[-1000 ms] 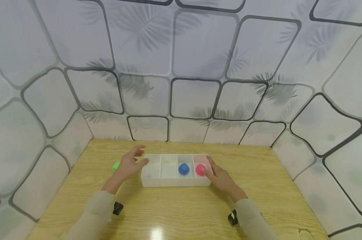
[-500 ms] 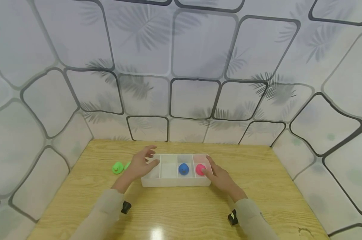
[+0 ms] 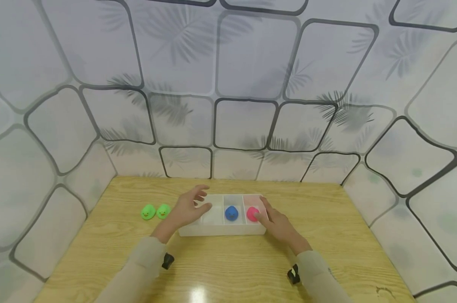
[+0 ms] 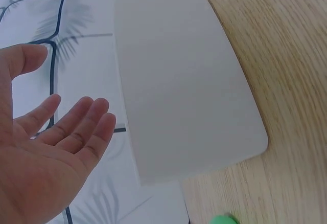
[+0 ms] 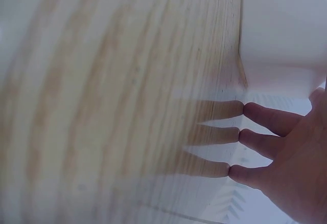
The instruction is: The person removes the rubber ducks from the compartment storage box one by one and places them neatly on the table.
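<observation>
A white box [image 3: 220, 230] with a row of compartments stands on the table. A blue chick-faced toy [image 3: 231, 213] lies in its third compartment from the left, a pink one [image 3: 252, 213] in the rightmost. Over the left end hovers my left hand [image 3: 186, 210], fingers loosely spread and holding nothing, hiding much of the leftmost compartment. My right hand [image 3: 279, 225] holds the box's right end, thumb over the rim beside the pink toy; whether thumb and toy touch I cannot tell. In the right wrist view, several fingertips [image 5: 250, 109] rest on the table outside the box.
Left of the box, two green chick-faced toys [image 3: 148, 212] sit side by side on the wooden table [image 3: 220, 265]. Patterned cloth walls [image 3: 247, 124] rise behind the table and along both sides. Each wrist carries a small black device [image 3: 168, 261].
My left hand has moved right, from the box's left edge to above its left compartments, uncovering the second green toy. My right hand, the box and the toys have stayed in place.
</observation>
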The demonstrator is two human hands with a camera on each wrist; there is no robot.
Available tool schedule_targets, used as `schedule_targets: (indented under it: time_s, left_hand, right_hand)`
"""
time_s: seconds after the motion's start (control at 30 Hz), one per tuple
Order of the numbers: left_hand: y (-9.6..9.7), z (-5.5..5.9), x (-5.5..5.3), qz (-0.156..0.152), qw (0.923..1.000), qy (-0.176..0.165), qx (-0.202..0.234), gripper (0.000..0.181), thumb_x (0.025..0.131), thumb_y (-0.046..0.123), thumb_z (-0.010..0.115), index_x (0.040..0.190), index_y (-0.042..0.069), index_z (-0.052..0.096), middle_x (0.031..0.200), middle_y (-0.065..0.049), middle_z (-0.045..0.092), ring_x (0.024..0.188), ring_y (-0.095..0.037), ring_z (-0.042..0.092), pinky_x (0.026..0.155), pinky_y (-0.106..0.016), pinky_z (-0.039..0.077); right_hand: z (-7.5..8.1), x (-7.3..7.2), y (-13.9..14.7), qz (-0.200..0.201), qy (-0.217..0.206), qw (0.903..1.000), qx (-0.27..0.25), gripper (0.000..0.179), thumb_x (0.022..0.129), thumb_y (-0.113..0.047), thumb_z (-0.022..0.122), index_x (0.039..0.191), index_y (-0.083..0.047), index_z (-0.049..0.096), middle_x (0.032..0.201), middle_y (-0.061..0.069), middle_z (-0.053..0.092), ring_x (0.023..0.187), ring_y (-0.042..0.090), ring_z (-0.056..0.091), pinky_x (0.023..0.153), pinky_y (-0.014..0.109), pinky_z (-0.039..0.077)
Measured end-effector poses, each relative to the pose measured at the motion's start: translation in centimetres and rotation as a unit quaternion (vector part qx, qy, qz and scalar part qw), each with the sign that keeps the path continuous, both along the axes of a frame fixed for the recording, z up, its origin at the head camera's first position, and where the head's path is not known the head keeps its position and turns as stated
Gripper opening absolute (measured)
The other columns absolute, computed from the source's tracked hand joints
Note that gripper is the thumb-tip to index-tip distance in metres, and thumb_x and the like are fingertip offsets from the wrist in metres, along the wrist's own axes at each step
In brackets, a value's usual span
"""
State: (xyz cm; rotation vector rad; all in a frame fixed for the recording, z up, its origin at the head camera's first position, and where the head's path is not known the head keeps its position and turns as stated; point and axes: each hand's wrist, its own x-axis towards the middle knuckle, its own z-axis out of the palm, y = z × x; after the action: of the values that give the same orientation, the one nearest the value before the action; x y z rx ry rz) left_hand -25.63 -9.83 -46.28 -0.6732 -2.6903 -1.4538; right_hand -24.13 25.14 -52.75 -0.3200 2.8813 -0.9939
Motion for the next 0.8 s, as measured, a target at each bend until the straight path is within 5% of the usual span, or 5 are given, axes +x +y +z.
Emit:
schedule_targets:
  time_s: [0.8]
  left_hand:
    - [4.2,-0.8,-0.1,-0.048,0.9983,0.016,-0.03,0.052,0.095,0.017,0.074,0.143,0.002,0.059,0.134,-0.024,0.068,0.119,-0.043,0.068,0.1,-0.059,0.057]
  right_hand:
    - [-0.1,0.0,0.1,-0.002,0.002,1.0,0.002,0.078,0.108,-0.056,0.05,0.171,-0.025,0.017,0.164,0.024,0.043,0.147,0.047,0.047,0.123,0.063,0.036]
